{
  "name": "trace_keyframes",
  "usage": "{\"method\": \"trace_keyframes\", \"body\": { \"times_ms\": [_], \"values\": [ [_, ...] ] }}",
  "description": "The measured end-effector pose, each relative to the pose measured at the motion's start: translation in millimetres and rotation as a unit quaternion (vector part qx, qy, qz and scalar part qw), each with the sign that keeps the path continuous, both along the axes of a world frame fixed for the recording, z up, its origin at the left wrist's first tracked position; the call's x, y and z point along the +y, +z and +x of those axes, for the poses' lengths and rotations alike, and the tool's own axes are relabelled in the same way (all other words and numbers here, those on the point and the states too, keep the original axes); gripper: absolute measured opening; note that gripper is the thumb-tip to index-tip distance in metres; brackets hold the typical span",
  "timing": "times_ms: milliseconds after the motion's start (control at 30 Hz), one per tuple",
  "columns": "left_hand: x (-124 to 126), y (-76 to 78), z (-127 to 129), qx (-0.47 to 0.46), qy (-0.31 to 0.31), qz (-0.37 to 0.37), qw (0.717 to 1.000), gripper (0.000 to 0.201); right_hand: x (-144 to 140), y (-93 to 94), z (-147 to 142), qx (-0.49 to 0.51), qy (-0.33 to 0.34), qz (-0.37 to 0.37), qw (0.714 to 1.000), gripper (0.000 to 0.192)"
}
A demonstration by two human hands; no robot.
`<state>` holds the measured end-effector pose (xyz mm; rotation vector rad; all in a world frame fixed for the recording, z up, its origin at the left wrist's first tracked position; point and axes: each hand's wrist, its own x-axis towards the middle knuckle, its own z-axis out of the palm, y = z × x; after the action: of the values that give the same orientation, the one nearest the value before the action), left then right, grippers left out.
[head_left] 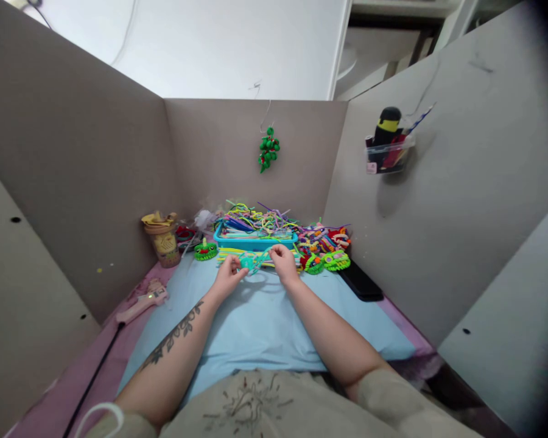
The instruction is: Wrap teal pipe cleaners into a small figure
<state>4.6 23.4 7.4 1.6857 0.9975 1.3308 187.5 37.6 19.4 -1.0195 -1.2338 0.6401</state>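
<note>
1. One blue tray [256,244], centre of the frame, heaped with thin fuzzy stems [256,219] in many colours, too tangled to count; several ends spill over the rim.
2. One clear box [386,161], upper right, fixed to the grey partition [475,182]; contents include one black-and-yellow bottle [388,125] and one slim blue stick [421,118] leaning out. Remainder unclear.
3. One patterned cup [162,243], left of centre, with crumpled yellow material at its mouth.
4. Two hands, centre. Left hand [229,277]: thumb and fingers pinched on the coiled end of the teal piece [247,263]. Right hand [284,264]: fingertips closed on its loose strands. The piece is stretched between them, just in front of the tray.
5. One row of striped stems [224,257], below the tray, partly hidden by the hands; number indistinct.
6. Three green fuzzy pieces: one left of the tray [205,250], two to its right [337,261], beside a multicoloured pile [322,237].
7. One green hanging ornament [269,149], upper centre.
8. One pink glue gun [141,304], corded, lower left.
9. One flat black object [360,283], right of centre.
</note>
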Motion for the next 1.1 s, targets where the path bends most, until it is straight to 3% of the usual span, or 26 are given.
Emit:
{"method": "trace_keyframes", "body": {
  "times_ms": [300,633,767,933,1100],
  "values": [
    [-4,-0.3,1,0.034,-0.044,0.036,0.998,0.026,10,-10.0,3,0.054,0.055,-0.129,0.989,0.013],
    [0,-3.1,-1,-0.013,-0.023,0.037,0.999,0.031,-5,-2.0,-7,-0.037,0.207,-0.101,0.972,0.014],
    [0,-1.2,-1,-0.027,0.004,0.021,0.999,0.034,-1,-5.5,-5,-0.04,0.195,-0.11,0.974,0.014],
    [1,3.2,-1,-0.095,0.052,-0.005,0.994,0.038,1,-9.5,-8,-0.057,0.14,-0.047,0.987,0.016],
    [0,4.9,0,-0.166,0.067,-0.033,0.983,0.044,-13,-9.6,-21,-0.19,0.086,0.046,0.977,0.01]
  ]
}}
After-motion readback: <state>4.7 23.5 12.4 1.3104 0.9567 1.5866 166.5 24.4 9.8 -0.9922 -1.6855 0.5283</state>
